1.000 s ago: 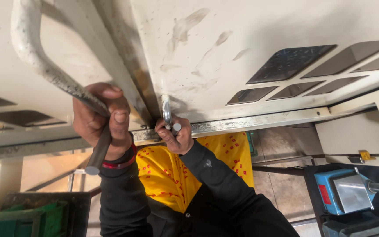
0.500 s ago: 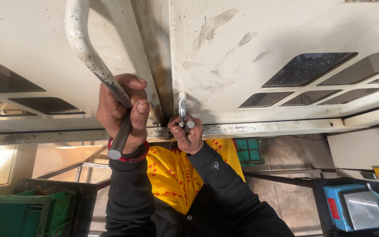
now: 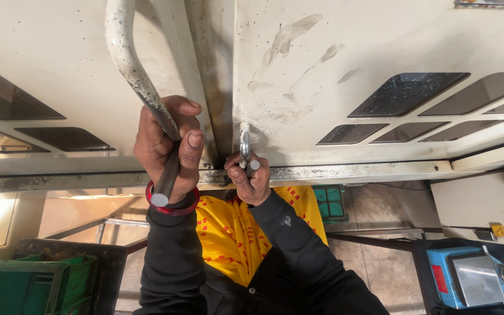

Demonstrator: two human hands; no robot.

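Cream sheet-metal panel [image 3: 380, 52] fills most of the view, smudged and scuffed, with dark slanted vents [image 3: 406, 93] punched into it on the right and more on the left; along its lower edge runs a worn metal rail [image 3: 351, 172]. Below that edge a tiled floor [image 3: 380, 204] shows, with a green crate [image 3: 24, 286] at the lower left, a blue block with a steel face [image 3: 462, 280] at the lower right, and a smaller green crate [image 3: 329, 201] behind the arms. The left hand [image 3: 167, 149] is wrapped tight around a curved rod [image 3: 132, 70], chipped white above and bare dark metal where it leaves the fist, its cut end showing just over a red bangle [image 3: 172, 204] on the wrist. The right hand [image 3: 251, 178] is closed around a small silver tool [image 3: 244, 143] (its exact kind is too small to tell), whose tip stands against the panel right beside the vertical seam, just above the rail. Both arms wear black sleeves [image 3: 298, 251], with a yellow patterned cloth [image 3: 231, 239] between them. As for progress, the rod looks seated in place against the panel and is being held there, while the tool is set at what seems a fastening point; I judge the fastening to be in hand and not finished, since both fists remain clamped and nothing shows whether the fixing is tight.
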